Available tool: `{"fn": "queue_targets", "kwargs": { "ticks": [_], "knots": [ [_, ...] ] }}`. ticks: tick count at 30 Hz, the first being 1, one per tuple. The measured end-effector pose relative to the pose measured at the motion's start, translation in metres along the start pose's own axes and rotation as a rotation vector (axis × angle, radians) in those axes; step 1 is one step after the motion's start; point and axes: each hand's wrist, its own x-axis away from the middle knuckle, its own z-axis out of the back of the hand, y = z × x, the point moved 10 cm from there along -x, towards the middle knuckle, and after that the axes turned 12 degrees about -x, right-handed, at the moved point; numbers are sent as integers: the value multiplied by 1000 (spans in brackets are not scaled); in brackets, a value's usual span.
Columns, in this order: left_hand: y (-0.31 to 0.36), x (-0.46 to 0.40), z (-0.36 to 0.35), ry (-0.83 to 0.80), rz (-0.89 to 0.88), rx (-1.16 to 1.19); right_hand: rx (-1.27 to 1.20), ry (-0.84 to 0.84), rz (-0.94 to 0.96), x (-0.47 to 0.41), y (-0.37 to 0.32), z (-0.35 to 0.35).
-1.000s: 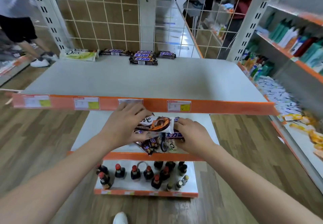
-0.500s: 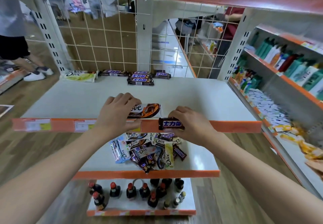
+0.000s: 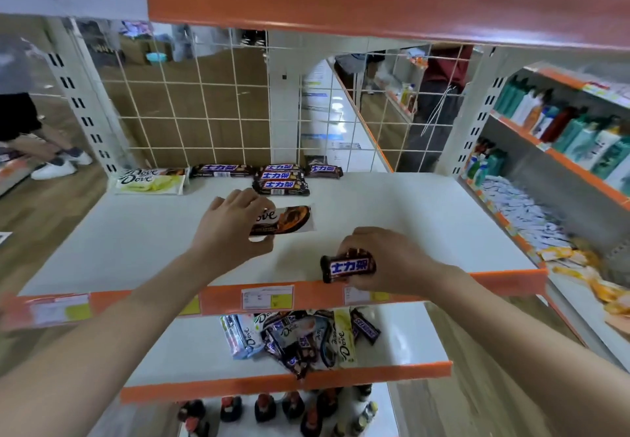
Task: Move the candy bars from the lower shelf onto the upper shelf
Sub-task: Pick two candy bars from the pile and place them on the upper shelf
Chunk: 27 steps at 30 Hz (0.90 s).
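Observation:
My left hand point(image 3: 227, 228) holds a brown Dove chocolate bar point(image 3: 289, 220) over the middle of the white upper shelf point(image 3: 426, 218). My right hand point(image 3: 385, 261) grips a dark Snickers bar point(image 3: 347, 267) just above that shelf's orange front edge. At the back of the upper shelf lie a light green Dove bar point(image 3: 150, 181) and several Snickers bars point(image 3: 281, 179). On the lower shelf point(image 3: 402, 344) a loose pile of candy bars point(image 3: 300, 341) sits near the front, partly hidden by the upper shelf's edge.
A white wire grid point(image 3: 204, 102) backs the shelf. An orange shelf edge point(image 3: 375, 3) hangs overhead. Dark bottles point(image 3: 266, 409) stand on the bottom shelf. Shampoo bottles point(image 3: 566, 136) fill the rack at right. A person's legs point(image 3: 34, 143) stand at far left.
Both hands rose from the pile on the lower shelf, each with a bar, and moved forward over the upper shelf. My view tilted upward.

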Motion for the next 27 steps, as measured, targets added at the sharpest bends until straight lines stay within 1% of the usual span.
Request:
{"fn": "queue_targets", "kwargs": {
  "ticks": [2, 4, 7, 11, 19, 27],
  "knots": [
    [0, -8, -5, -13, -10, -1, -6, -48, -7, -3, 2, 0],
    [-1, -17, -8, -15, -14, 9, -31, -61, -6, -10, 3, 2],
    [-3, -29, -11, -10, -20, 17, -71, 2, -5, -29, 9, 15],
    [-9, -44, -14, -1, -16, 16, -26, 56, 7, -57, 23, 27],
    [-31, -68, -27, -7, 1, 22, 2, 103, -87, -104, 56, 35],
    [-44, -92, -52, -87, -3, 15, 10, 122, -156, -142, 80, 42]
  ]
}}
